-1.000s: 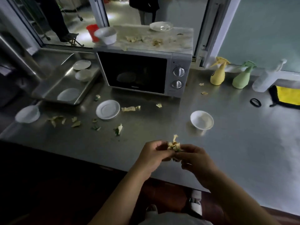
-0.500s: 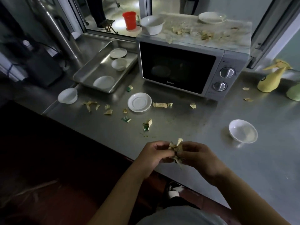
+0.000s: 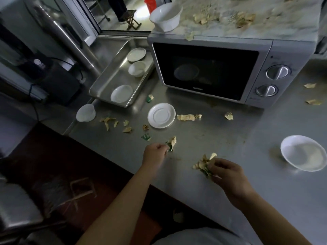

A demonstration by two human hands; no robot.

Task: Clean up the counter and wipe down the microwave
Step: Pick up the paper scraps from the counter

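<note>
My right hand (image 3: 228, 175) grips a wad of crumpled yellow-green paper scraps (image 3: 204, 163) just above the steel counter (image 3: 230, 138). Further left, my left hand (image 3: 155, 153) has its fingertips on a crumpled scrap (image 3: 172, 143) lying on the counter. More scraps (image 3: 186, 117) lie scattered near a white saucer (image 3: 161, 115). The silver microwave (image 3: 265, 57) stands behind, its top littered with scraps (image 3: 245, 19) and carrying a white bowl (image 3: 165, 16).
A steel tray (image 3: 106, 82) left of the microwave holds three white dishes. A plastic cup (image 3: 86, 112) sits at the counter's left end and a white bowl (image 3: 303, 152) at the right. Other scraps (image 3: 312, 93) lie right of the microwave.
My hands have parted: the left one moved away to the left onto a scrap on the counter, while the right keeps the wad. The view shifted closer and leftward.
</note>
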